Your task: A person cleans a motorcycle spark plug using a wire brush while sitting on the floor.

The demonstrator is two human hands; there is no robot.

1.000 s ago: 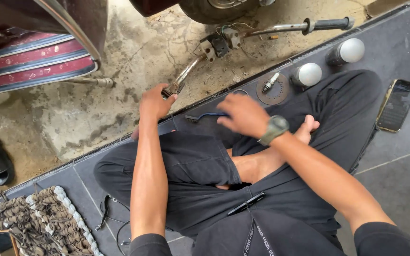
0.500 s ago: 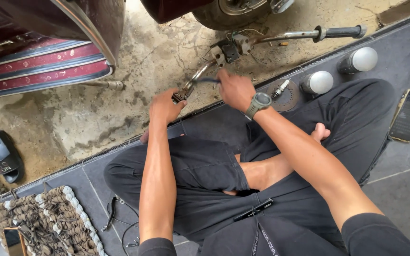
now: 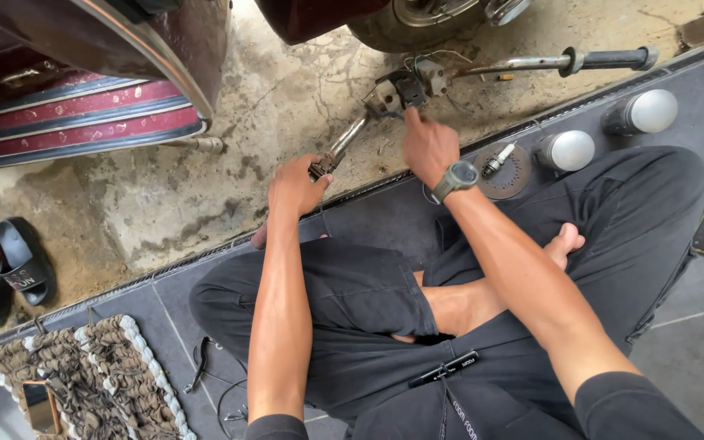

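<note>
Meanwhile both hands, left hand point(image 3: 297, 184) and right hand point(image 3: 428, 145), grip the handlebar point(image 3: 482, 67)

Both bare arms stretch forward from the bottom of the frame toward its upper middle. The left hand point(image 3: 297, 186) is curled shut, knuckles up, wrist straight. The right hand point(image 3: 427, 145), higher and right of it, points its fingers upward, wrist bent slightly. The 2 hands are near but apart.

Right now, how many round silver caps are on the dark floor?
2: one silver cap lies beside the round disc, the other silver cap farther right, below the handlebar grip. More may be hidden.
</note>
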